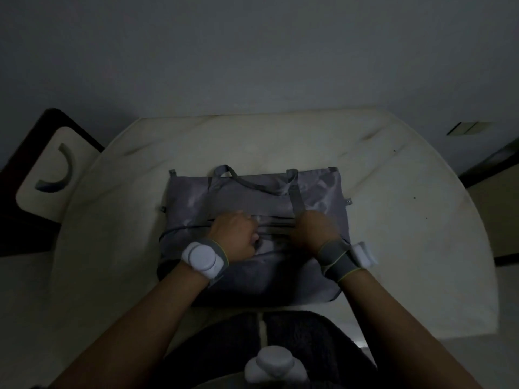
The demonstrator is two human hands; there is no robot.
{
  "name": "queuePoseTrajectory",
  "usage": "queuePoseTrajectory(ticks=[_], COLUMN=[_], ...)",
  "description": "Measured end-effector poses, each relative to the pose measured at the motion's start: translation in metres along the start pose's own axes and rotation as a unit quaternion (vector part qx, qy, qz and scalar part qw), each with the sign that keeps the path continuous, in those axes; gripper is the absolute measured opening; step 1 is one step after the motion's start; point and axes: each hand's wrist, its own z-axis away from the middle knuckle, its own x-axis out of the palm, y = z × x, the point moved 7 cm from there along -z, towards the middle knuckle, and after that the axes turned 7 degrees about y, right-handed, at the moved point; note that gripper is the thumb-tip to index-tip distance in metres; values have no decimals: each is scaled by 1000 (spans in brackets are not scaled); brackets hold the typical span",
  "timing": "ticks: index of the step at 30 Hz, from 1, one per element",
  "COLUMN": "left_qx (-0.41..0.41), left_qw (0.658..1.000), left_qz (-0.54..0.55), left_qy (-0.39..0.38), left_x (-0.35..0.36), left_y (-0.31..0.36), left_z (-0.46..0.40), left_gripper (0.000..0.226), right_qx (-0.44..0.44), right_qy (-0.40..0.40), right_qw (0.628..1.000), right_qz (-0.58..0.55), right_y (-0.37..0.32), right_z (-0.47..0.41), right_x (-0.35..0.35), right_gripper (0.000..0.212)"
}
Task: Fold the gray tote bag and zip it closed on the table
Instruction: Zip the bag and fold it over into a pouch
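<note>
Dim room, low light. Plain pale wall [252, 51] behind a rounded cream table [407, 220] with faint dark scuffs. Left of it, a dark chair [16, 192] with a cream seat pad. Wall switch plate [467, 128] at right. Pale floor [502, 206].

Bare surface [407, 220] all round my gray tote bag [252, 192]; only a chair [42, 178] off left.

A pale, cream-coloured table [407, 234] with rounded corners is filling the middle of the frame, its surface showing faint dark smudges and specks. A gray tote bag [252, 197] is lying flat on it at the centre, its handles [224, 171] pointing toward the upper edge of the frame.
</note>
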Motion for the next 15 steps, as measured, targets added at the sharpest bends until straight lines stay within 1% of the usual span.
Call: queuePoseTrajectory(ticks=[1, 3, 5, 8, 12, 15], left_qx=[1, 9, 16, 12, 14, 7], left_qw=[1000, 1000, 1000, 1000, 1000, 1000], left_qz=[2, 13, 23, 15, 19, 14], left_qy=[-3, 0, 11, 23, 18, 14], left_x=[-1, -7, -15, -24, -26, -28], left_y=[-1, -4, -6, -12, -14, -14], left_z=[0, -2, -2, -5, -6, -4], left_gripper=[36, 40, 34, 35, 32, 27], right_qx=[-1, 11, 34, 65, 64, 60], right_qy=[1, 6, 25, 31, 21, 23], right_qw=[1000, 1000, 999, 997, 998, 996], right_qz=[5, 7, 4, -12, -22, -55], right_y=[2, 11, 25, 40, 45, 51], right_z=[-1, -3, -6, -11, -13, -13], right_x=[-3, -11, -20, -25, -25, -20], right_gripper=[29, 26, 32, 34, 31, 28])
